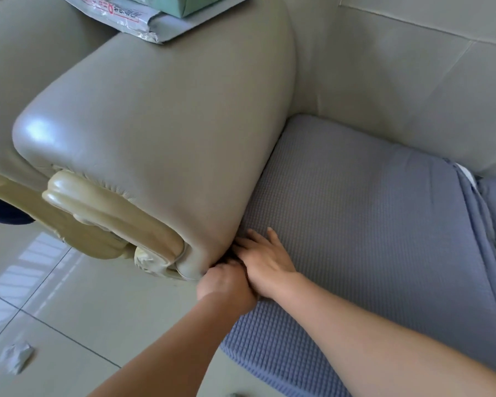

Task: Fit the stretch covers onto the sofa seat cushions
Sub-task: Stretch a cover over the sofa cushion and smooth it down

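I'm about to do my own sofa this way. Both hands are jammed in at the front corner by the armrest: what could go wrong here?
The left hand and right hand are wedged where the armrest meets the covered cushion, so fingers could get pinched or the blue cover overstretched. The peeling trim on the armrest front might snag the fabric.

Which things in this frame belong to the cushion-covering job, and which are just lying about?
Part of the job:
- blue-grey waffle-textured stretch cover on the seat cushion
- left hand and right hand, at the gap beside the armrest
- beige leather sofa armrest

Just lying about:
- silver plastic mailing bag on the armrest
- pale green package
- crumpled white paper scrap on the tiled floor
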The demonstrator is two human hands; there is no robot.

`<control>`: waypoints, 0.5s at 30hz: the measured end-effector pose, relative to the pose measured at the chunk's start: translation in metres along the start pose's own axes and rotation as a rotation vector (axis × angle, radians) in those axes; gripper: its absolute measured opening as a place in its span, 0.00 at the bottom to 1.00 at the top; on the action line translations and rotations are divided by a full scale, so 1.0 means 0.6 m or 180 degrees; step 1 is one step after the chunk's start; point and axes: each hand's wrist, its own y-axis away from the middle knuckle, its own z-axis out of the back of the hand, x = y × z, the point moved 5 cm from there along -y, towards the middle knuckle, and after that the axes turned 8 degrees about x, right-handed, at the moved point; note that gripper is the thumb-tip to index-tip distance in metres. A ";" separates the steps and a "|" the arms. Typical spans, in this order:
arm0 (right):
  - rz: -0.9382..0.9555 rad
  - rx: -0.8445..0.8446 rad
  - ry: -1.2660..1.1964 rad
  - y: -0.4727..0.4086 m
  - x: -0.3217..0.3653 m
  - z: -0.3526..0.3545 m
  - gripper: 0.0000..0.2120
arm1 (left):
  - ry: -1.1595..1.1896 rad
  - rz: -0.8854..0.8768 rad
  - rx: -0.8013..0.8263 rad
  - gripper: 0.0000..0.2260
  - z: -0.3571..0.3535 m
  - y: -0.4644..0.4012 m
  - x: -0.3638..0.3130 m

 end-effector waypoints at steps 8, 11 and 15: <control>-0.0279 0.0328 -0.0217 0.020 -0.050 -0.015 0.25 | -0.0097 0.0344 0.0020 0.29 0.016 0.000 -0.019; -0.0173 0.0218 -0.0485 0.023 -0.054 0.002 0.24 | -0.0683 0.0353 0.0327 0.31 0.025 0.009 -0.032; -0.0788 -0.0575 -0.1146 0.085 -0.131 0.010 0.25 | -0.1317 -0.0200 -0.0037 0.18 0.059 0.027 -0.127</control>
